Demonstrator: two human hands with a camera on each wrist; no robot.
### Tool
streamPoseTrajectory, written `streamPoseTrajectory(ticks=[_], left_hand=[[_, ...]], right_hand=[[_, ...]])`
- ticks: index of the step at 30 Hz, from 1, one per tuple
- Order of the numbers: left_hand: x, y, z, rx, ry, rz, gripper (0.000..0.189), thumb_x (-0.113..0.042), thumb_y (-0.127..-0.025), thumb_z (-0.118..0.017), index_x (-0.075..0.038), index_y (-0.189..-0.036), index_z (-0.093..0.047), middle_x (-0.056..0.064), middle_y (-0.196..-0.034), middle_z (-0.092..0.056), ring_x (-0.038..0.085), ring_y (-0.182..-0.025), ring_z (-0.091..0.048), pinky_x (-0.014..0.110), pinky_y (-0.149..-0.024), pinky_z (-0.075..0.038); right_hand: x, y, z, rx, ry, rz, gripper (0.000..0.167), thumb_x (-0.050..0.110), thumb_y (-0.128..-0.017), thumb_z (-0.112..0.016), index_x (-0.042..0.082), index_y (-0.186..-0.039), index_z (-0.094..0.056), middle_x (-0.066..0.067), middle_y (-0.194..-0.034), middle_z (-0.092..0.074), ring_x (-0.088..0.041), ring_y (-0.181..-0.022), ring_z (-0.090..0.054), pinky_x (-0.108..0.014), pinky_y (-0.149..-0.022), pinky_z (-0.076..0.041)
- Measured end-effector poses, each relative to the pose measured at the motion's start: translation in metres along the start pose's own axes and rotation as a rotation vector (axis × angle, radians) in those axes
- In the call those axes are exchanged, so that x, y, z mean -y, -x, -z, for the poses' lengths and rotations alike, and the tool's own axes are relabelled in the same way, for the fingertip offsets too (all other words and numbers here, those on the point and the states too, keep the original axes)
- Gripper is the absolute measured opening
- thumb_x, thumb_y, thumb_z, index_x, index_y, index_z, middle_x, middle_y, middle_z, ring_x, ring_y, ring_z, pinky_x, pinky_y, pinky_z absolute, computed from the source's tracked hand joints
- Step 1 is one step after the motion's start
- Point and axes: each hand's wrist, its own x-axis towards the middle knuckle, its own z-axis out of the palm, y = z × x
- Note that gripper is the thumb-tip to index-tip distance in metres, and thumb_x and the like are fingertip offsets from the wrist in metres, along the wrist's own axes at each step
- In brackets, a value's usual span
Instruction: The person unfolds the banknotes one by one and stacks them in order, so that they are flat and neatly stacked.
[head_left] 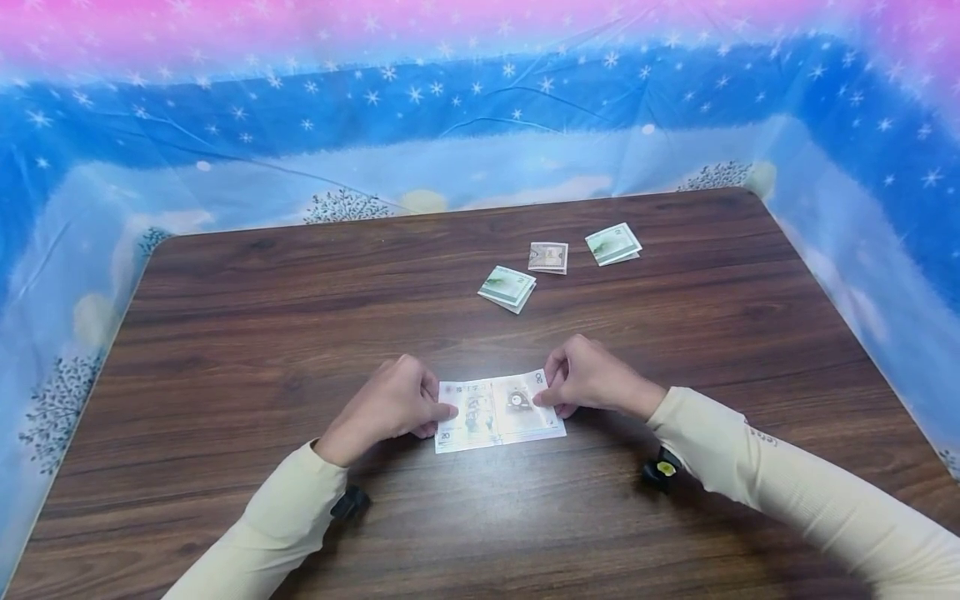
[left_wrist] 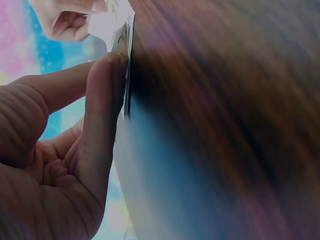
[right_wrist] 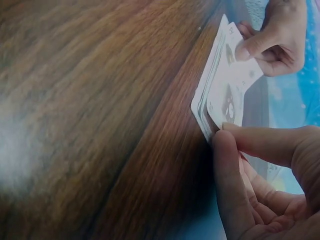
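Note:
A small stack of banknotes (head_left: 491, 417), marked 20, lies flat over the table in front of me with a crease down its middle. My left hand (head_left: 393, 400) pinches its left end, thumb on top. At the other end my right hand (head_left: 596, 379) pinches the notes between thumb and fingers. In the right wrist view the layered edges of the banknotes (right_wrist: 220, 85) show, with the top one lifted slightly from those beneath. The left wrist view sees the stack (left_wrist: 129, 75) nearly edge-on, close over the wood.
Beyond my hands lie a folded green banknote (head_left: 508, 287), a folded brownish banknote (head_left: 548, 257) and another folded green banknote (head_left: 613, 243). They rest on the dark wooden table (head_left: 262, 333). A blue and pink snowflake cloth (head_left: 450, 92) hangs behind and along the sides.

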Motion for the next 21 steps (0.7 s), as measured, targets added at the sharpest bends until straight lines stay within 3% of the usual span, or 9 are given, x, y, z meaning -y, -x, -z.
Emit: streamPoseTrajectory(ticks=[8, 12, 16, 21], left_hand=[[-0.0001, 0.0004, -0.0001, -0.04, -0.082, -0.013, 0.036, -0.03, -0.081, -0.087, -0.012, -0.06, -0.065, -0.006, -0.047, -0.06, 0.011, -0.045, -0.058, 0.024, -0.045, -0.041], [0.0007, -0.0007, -0.0002, -0.064, -0.082, -0.007, 0.034, -0.03, -0.078, -0.089, -0.008, -0.078, -0.065, -0.002, -0.051, -0.061, 0.012, -0.046, -0.059, 0.026, -0.05, -0.044], [0.0017, -0.0016, -0.0004, -0.076, -0.053, -0.021, 0.046, -0.027, -0.076, -0.091, -0.006, -0.102, -0.059, 0.0, -0.056, -0.062, 0.013, -0.046, -0.061, 0.028, -0.055, -0.046], [0.0023, -0.0005, 0.001, -0.073, -0.043, -0.056, 0.047, -0.024, -0.077, -0.091, -0.007, -0.106, -0.059, -0.001, -0.056, -0.062, 0.013, -0.046, -0.061, 0.028, -0.054, -0.046]], right_hand=[[-0.0008, -0.0005, 0.003, -0.043, 0.1, -0.008, 0.034, 0.016, -0.076, -0.09, 0.003, -0.086, -0.061, 0.0, -0.059, -0.067, -0.014, -0.047, -0.066, -0.029, -0.052, -0.055], [-0.0017, 0.0001, 0.0041, -0.041, 0.109, 0.051, 0.041, 0.015, -0.076, -0.091, 0.003, -0.097, -0.058, 0.001, -0.06, -0.067, -0.014, -0.048, -0.065, -0.03, -0.05, -0.052], [-0.0022, 0.0009, 0.0039, -0.028, 0.094, 0.085, 0.037, 0.012, -0.077, -0.089, 0.005, -0.098, -0.059, 0.001, -0.06, -0.066, -0.015, -0.048, -0.065, -0.03, -0.048, -0.051], [-0.0006, 0.0015, 0.005, -0.014, 0.086, 0.089, 0.036, 0.012, -0.078, -0.089, 0.004, -0.098, -0.06, 0.0, -0.061, -0.066, -0.016, -0.047, -0.064, -0.031, -0.048, -0.052]])
